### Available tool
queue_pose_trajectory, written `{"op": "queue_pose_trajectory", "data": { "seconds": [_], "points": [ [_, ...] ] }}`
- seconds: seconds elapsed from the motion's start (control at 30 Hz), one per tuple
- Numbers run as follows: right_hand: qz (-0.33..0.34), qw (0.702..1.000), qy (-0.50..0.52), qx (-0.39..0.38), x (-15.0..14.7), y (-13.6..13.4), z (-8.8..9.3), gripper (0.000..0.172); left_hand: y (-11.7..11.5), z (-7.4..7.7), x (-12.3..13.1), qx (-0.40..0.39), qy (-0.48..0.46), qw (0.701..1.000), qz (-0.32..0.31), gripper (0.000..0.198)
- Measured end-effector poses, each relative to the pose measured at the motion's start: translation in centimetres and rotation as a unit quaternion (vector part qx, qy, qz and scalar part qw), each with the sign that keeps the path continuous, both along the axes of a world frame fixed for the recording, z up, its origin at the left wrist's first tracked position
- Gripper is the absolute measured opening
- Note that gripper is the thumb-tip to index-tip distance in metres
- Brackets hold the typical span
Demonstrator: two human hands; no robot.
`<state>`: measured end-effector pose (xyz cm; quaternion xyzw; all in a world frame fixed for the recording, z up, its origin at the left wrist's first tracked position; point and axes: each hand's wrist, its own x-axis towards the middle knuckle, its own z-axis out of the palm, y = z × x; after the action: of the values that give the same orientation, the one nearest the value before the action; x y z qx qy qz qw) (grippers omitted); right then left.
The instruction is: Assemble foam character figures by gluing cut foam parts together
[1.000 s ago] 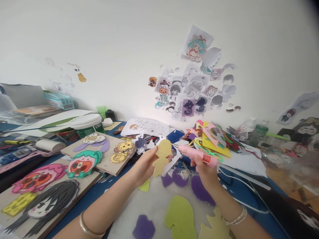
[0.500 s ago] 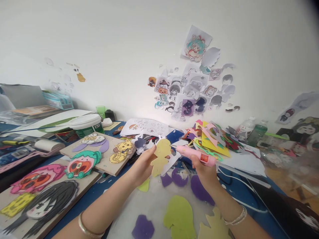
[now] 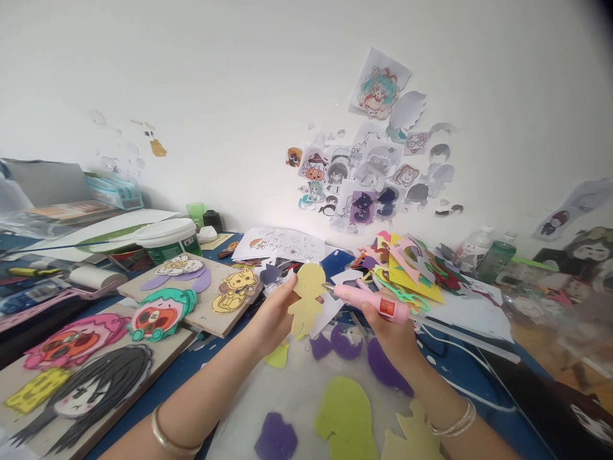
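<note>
My left hand (image 3: 274, 314) is closed on the edge of a pale yellow figure-shaped cutout (image 3: 307, 299), held upright above the work surface. In my right hand (image 3: 390, 329) is a pink glue gun (image 3: 371, 301), its metal nozzle pointing left at the cutout's right edge. Whether the nozzle touches the cutout I cannot tell. Below both hands, a greyish mat (image 3: 249, 409) bears a lime green cutout (image 3: 345, 415), several purple pieces (image 3: 276, 436) and another pale yellow piece (image 3: 412, 437) near the bottom edge.
Boards (image 3: 165, 350) with painted character cutouts lie at left, behind them a white tub (image 3: 165, 237). Coloured scraps (image 3: 407, 262), green-handled scissors (image 3: 407, 297) and bottles (image 3: 498, 255) stand or lie at back right. A white cable (image 3: 479, 393) loops at right. Drawings (image 3: 373, 172) cover the wall.
The glue gun's nozzle has moved slightly down along the cutout's right edge. The cutout has turned a little more upright in my left hand.
</note>
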<state>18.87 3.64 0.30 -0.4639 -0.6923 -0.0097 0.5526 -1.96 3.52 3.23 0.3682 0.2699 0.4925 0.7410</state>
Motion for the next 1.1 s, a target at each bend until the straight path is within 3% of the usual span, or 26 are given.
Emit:
{"op": "queue_pose_trajectory", "data": {
  "seconds": [0.23,0.57,0.83,1.1],
  "points": [
    [-0.003,1.0,-0.018,0.015,0.2,0.3,-0.4,0.035,0.1,0.1,-0.1,0.034,-0.016,0.999,-0.006,0.042],
    [-0.01,0.997,-0.066,0.036,-0.2,-0.4,0.8,0.033,0.1,0.3,-0.1,0.025,-0.025,0.999,0.006,0.04],
    [0.123,0.989,-0.068,0.043,-0.6,-0.8,1.0,0.034,0.0,0.3,0.0,0.025,-0.025,0.999,0.006,0.042],
    [0.115,0.989,-0.089,0.023,-0.5,-1.0,0.6,0.036,0.2,-0.5,0.1,0.048,-0.017,0.999,-0.006,0.039]
  ]
}}
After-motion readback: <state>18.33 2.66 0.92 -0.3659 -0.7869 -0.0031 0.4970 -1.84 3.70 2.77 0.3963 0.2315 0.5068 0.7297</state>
